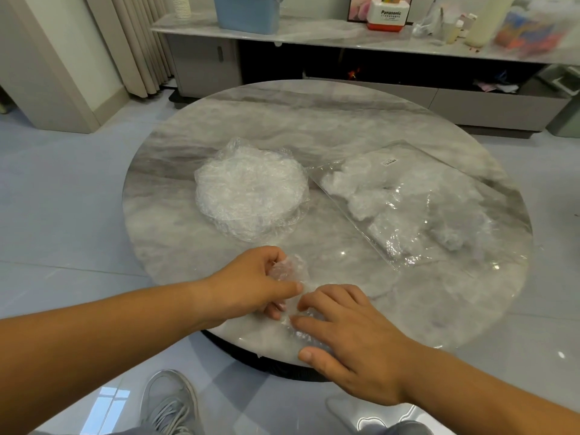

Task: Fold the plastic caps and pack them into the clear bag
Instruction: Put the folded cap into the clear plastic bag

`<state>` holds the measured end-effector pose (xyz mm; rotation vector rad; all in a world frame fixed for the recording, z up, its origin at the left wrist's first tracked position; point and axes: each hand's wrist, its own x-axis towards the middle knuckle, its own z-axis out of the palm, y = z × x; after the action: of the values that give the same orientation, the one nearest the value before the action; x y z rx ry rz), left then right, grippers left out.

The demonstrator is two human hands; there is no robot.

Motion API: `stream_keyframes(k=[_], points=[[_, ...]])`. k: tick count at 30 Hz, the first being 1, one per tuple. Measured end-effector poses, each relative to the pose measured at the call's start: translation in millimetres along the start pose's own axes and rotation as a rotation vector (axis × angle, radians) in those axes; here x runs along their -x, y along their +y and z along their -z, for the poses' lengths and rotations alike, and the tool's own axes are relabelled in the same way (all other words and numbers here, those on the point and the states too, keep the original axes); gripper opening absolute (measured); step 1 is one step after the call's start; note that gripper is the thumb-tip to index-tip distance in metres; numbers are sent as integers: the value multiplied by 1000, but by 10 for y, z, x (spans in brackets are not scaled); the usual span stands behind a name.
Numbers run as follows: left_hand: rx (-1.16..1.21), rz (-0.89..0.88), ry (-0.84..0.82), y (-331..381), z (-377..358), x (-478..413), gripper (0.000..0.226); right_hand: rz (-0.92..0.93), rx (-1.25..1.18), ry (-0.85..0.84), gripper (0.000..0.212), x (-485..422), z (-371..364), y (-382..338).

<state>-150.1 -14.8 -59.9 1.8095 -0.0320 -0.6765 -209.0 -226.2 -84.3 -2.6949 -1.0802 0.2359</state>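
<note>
A clear plastic cap (290, 268) lies crumpled at the near edge of the round marble table (314, 127). My left hand (254, 284) grips its upper part with curled fingers and thumb. My right hand (348, 328) presses on its lower part, fingers spread and slightly bent. A stack of unfolded plastic caps (251, 189) sits in the middle of the table. To its right lies the clear bag (417, 199), flat, with several folded caps inside and its opening toward the stack.
Behind the table runs a low marble-topped cabinet (314, 36) with a blue bin (248, 12), a Panasonic box (389, 14) and bottles. A grey shoe (169, 403) shows on the tiled floor below the table's near edge.
</note>
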Motion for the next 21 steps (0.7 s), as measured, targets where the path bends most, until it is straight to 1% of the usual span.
stream_keyframes(k=[4,5,7,9,11,13,16,18,21], points=[[33,-38,-33,18,-36,32,19,47,-43,45,48,45,6,67],[35,-22,-52,18,-34,36,16,58,-91,84,45,73,12,87],[22,19,-95,19,-29,44,10,53,-199,228,37,135,35,121],[7,65,-130,37,-21,36,25,-5,-285,363,32,179,88,139],[-28,95,-180,67,-17,31,40,-49,-340,412,31,185,148,141],[-77,114,-216,97,-16,19,45,-32,-310,378,32,157,183,128],[-106,150,-216,138,-28,5,45,9,-214,285,32,125,160,108],[-69,182,-187,151,-27,-6,39,2,-172,227,34,140,117,98],[-19,203,-165,157,-11,-19,19,13,-102,156,41,179,61,91]])
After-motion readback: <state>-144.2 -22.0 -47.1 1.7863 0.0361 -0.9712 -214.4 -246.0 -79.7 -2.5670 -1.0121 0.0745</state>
